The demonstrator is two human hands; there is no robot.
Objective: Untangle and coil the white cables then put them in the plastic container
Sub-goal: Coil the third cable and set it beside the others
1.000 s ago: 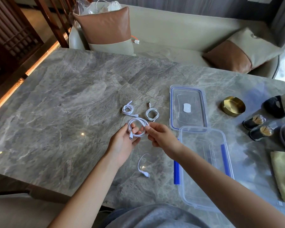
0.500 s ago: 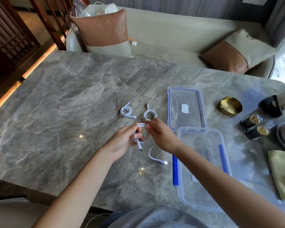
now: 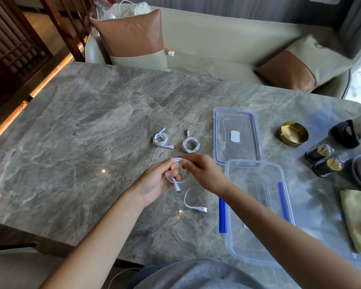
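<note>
The free tail of the white cable trails nearest you, beside the plastic container. Your left hand and right hand both pinch its half-wound coil; slacken either grip and the loops could spring open.

On the table, the container sits at the near right, with its lid just behind it. A coiled cable and a second coiled cable lie side by side left of the lid. In front of them, the left hand and right hand hold a third cable just left of the container. Right of the lid stand a bowl and two jars, with a cloth nearer.
</note>
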